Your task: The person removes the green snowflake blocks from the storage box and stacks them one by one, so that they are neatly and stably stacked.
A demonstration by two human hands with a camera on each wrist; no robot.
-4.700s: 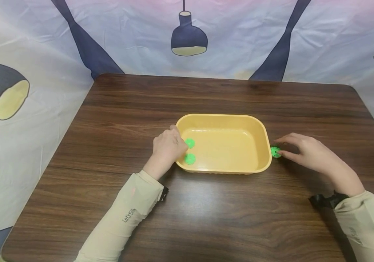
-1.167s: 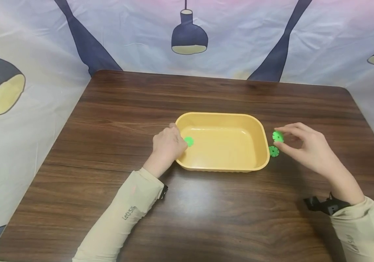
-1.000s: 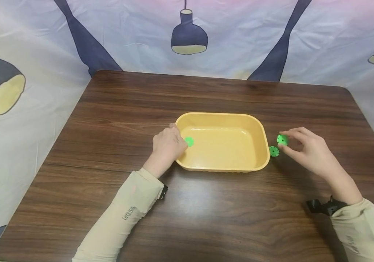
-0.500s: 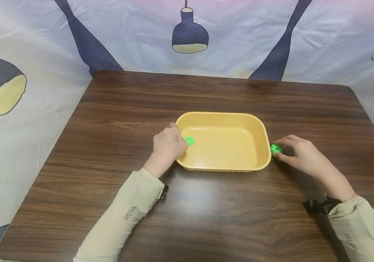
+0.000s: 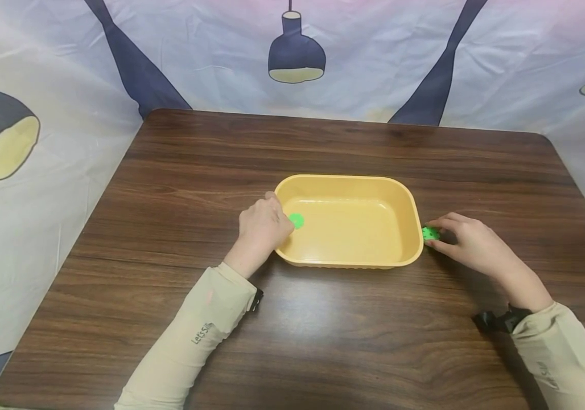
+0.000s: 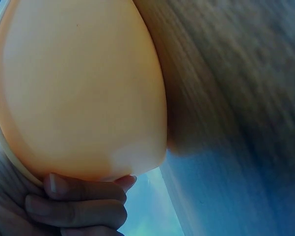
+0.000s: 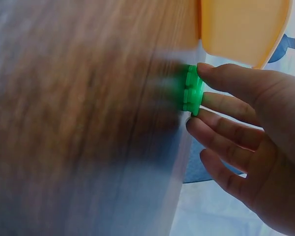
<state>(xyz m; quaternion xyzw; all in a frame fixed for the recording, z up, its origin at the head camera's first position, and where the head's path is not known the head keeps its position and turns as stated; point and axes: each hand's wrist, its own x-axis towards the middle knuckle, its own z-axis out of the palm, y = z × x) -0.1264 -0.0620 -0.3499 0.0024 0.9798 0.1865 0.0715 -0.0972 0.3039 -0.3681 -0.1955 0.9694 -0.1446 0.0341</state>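
Note:
A yellow plastic basin sits on the wooden table. My left hand grips its left rim; in the left wrist view its fingers curl beneath the rim against the basin's outer wall. Inside, close to that hand, lies one green notched disc. Just outside the basin's right end, my right hand pinches another green notched disc between thumb and fingers. The right wrist view shows two green layers face to face, the lower one at the tabletop.
The brown wood-grain table extends on all sides of the basin. Behind it hangs a pale cloth printed with dark lamps. Black straps circle both wrists.
One of two green discs in the basin is gone from there. My right hand, lately holding a disc raised beside the basin, has lowered it onto the disc on the table. Left hand stays.

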